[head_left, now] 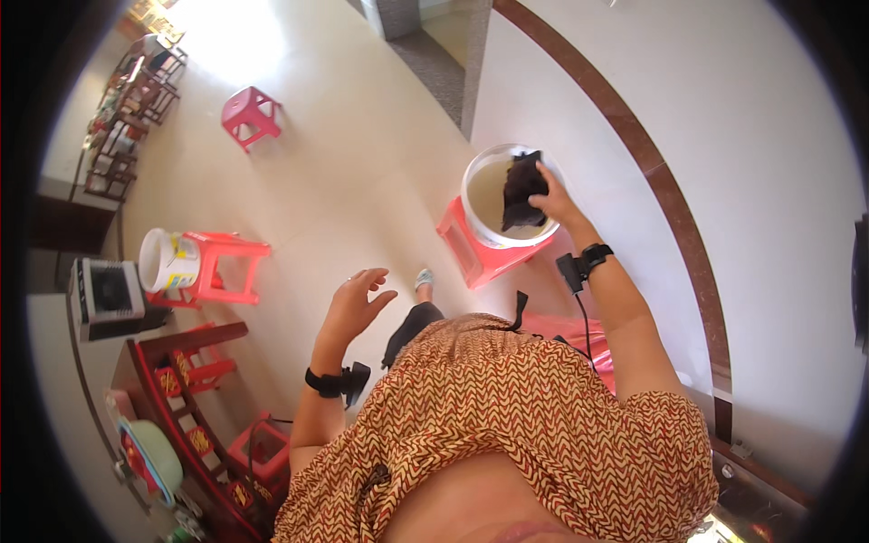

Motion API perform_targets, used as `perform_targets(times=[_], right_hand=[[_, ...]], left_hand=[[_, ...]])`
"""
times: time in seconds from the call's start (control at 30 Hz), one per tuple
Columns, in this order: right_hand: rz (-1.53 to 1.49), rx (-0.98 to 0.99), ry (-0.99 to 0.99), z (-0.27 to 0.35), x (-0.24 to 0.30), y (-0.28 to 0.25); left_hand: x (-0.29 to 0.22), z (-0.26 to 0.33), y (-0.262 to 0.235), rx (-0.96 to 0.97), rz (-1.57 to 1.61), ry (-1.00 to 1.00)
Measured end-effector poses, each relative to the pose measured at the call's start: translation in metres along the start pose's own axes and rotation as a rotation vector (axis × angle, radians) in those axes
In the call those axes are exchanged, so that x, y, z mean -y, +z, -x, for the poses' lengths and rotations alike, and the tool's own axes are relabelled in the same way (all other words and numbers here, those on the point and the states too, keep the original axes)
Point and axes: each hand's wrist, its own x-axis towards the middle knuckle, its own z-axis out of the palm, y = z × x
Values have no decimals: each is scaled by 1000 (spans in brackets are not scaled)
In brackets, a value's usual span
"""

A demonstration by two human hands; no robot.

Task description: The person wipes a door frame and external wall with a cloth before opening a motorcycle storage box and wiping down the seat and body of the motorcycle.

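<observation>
My right hand (555,196) grips a dark, wet-looking cloth (520,192) over a white bucket (470,210), thumb and fingers closed on its right side. Cloudy, pale brownish water (489,185) fills part of the bucket. Beneath the bucket is a red plastic stool (489,267) close to the wall. Away from any object, my left hand (355,303) hangs in the air at my left front, fingers loosely curved and apart, holding nothing. Whether the cloth's lower end touches the water cannot be made out.
A pink stool (251,110) stands on the tiled floor at the far left. Another white bucket (168,260) lies tipped beside a red stool (228,262). Further left are a boxy dark appliance (107,294) and a dark wooden rack (172,398). A white wall (724,163) borders the right.
</observation>
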Motion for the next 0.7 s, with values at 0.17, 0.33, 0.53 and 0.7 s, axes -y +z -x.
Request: perform_targets(times=[0.17, 0.33, 0.53, 0.7], right_hand=[[790, 85, 122, 22, -19, 36], [651, 310, -33, 1, -13, 78], [855, 474, 177, -7, -3, 127], [835, 744, 285, 42, 59, 149]], left_hand=[[14, -3, 10, 62, 31, -20], [25, -51, 33, 181, 175, 3], [30, -81, 54, 209, 491, 3], [19, -32, 57, 150, 573, -88]])
